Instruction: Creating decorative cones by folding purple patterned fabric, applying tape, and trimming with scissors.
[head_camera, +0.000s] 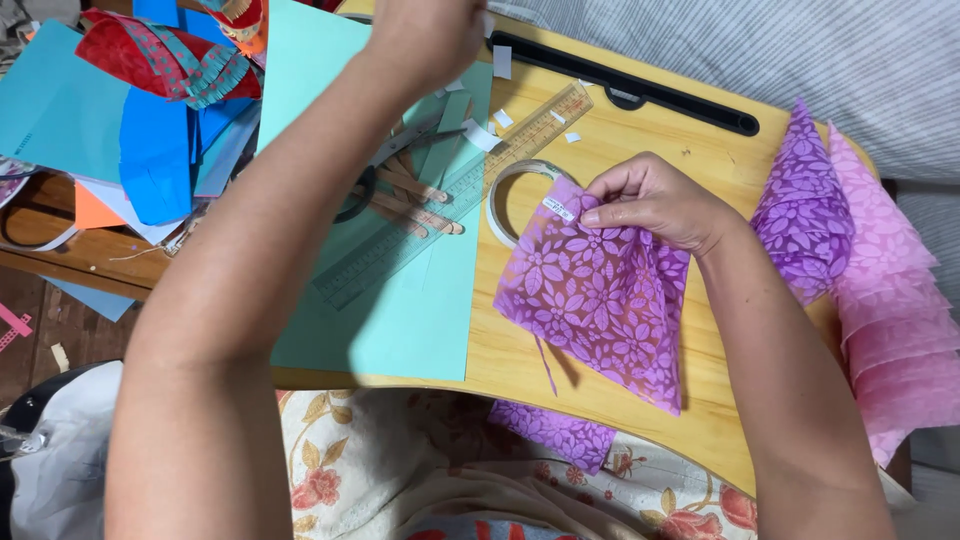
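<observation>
Nearest my lens is the left forearm, reaching across the view so that the left hand (425, 35) sits high at the top edge over the wooden lap desk (690, 150); its fingers look curled, possibly on a scrap of white tape, though I cannot tell for sure. My right hand (655, 200) pinches the upper corner of the purple flowered cone (595, 295), thumb and fingers closed on the overlap where a small white strip (558, 208) sits, which I judge holds the fold shut. That cone lies flat mid-desk, tip towards me. Just behind it is the tape roll (505, 195), within easy reach, beside a clear ruler (450, 195) and scissors (395, 170) on teal paper (400, 310). Finished purple and pink cones (880, 290) are stacked at the right, out of the way.
</observation>
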